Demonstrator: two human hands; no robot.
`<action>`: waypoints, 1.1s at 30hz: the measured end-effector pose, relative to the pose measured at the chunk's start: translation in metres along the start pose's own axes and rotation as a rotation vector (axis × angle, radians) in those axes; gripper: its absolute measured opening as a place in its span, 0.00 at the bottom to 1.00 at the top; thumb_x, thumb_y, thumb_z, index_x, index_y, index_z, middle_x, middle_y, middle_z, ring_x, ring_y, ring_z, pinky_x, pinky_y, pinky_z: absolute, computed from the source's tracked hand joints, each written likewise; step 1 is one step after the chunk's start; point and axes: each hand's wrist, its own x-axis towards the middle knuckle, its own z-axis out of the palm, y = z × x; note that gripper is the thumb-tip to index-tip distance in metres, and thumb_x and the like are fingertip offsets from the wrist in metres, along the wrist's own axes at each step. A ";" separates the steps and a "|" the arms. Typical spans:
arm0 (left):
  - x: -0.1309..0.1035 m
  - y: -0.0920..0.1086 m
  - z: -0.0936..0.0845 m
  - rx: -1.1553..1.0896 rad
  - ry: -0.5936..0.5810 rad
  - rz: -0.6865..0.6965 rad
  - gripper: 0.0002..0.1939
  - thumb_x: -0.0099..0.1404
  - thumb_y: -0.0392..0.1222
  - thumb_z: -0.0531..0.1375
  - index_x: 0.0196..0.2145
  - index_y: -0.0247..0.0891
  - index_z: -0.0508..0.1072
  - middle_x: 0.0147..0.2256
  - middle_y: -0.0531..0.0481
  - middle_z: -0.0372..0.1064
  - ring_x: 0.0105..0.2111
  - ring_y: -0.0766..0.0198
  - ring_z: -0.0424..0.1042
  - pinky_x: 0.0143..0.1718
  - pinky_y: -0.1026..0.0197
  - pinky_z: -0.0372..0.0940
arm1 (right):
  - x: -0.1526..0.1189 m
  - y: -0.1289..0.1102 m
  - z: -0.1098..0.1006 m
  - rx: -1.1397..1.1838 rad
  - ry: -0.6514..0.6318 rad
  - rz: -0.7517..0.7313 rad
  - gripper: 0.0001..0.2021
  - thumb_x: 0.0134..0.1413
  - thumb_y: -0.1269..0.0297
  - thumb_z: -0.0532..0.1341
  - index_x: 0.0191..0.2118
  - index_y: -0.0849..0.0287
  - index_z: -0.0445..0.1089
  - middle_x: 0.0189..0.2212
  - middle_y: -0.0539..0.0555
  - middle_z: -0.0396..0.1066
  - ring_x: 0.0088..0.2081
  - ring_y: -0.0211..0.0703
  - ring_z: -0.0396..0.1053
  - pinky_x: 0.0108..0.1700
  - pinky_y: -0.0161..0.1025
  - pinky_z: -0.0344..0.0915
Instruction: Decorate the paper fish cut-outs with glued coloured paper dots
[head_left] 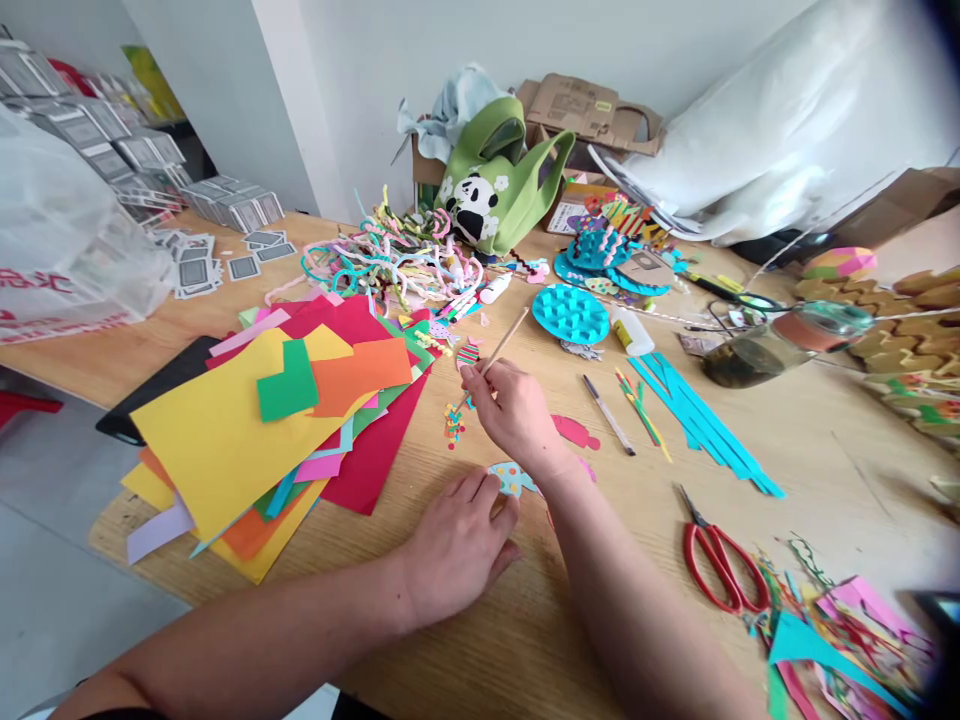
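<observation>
Right now we hold a thin wooden stick (506, 341) in our right hand (517, 405), the grip narrow, thumb and fingers closed on the shaft, with its lower end at a small cluster of colored paper dots (454, 422) on the desk (656, 500). Our left hand (461, 535) lies palm down toward the desk's near edge, its fingertips at a light-blue spotted paper shape (508, 477); whether that grip pinches the paper we cannot tell. The shape lies flat just below our right wrist, a red paper shape (574, 432) on the wrist's other side. By the near left corner we have a loose pile of colored paper (247, 440). Toward the back edge, a tangle of fuzzy stems (397, 260) lies beside a green panda bag (514, 215). Right of our right hand lie a pen (607, 413) and long blue strips (712, 430); red-handled scissors (712, 540) rest nearer the front edge, beside colorful scraps (817, 645).
</observation>
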 end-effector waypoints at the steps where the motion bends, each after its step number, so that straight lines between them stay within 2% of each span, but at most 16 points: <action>1: 0.000 0.000 0.000 0.002 0.005 0.000 0.21 0.66 0.49 0.60 0.52 0.35 0.67 0.46 0.40 0.64 0.47 0.50 0.65 0.46 0.50 0.67 | 0.000 0.001 0.001 -0.004 -0.003 -0.004 0.18 0.67 0.56 0.52 0.25 0.56 0.63 0.27 0.55 0.72 0.32 0.43 0.71 0.35 0.38 0.61; 9: -0.001 -0.001 0.000 -0.020 -0.003 0.001 0.22 0.66 0.50 0.61 0.52 0.35 0.67 0.47 0.41 0.64 0.47 0.50 0.64 0.46 0.50 0.67 | -0.001 0.009 0.008 -0.048 -0.049 0.010 0.17 0.67 0.59 0.50 0.26 0.56 0.62 0.27 0.56 0.72 0.33 0.44 0.70 0.37 0.38 0.63; 22: 0.000 -0.001 0.001 -0.019 0.007 0.001 0.22 0.66 0.50 0.61 0.52 0.34 0.67 0.46 0.40 0.64 0.46 0.50 0.64 0.46 0.50 0.67 | -0.003 0.012 0.011 -0.068 -0.051 0.028 0.18 0.67 0.56 0.50 0.26 0.56 0.64 0.26 0.56 0.71 0.33 0.44 0.70 0.36 0.38 0.62; 27: 0.000 -0.001 0.000 -0.017 0.003 0.003 0.22 0.65 0.50 0.61 0.52 0.34 0.67 0.46 0.41 0.64 0.46 0.51 0.64 0.45 0.51 0.67 | -0.003 0.011 0.006 -0.024 -0.008 0.035 0.19 0.67 0.55 0.51 0.26 0.56 0.64 0.26 0.56 0.72 0.32 0.44 0.70 0.35 0.38 0.62; 33: 0.000 0.000 0.002 -0.005 0.003 0.005 0.21 0.66 0.49 0.61 0.52 0.35 0.67 0.46 0.42 0.63 0.47 0.51 0.65 0.47 0.50 0.67 | -0.002 0.002 -0.011 0.051 0.029 0.131 0.19 0.65 0.54 0.52 0.26 0.57 0.67 0.22 0.53 0.70 0.26 0.41 0.69 0.30 0.37 0.59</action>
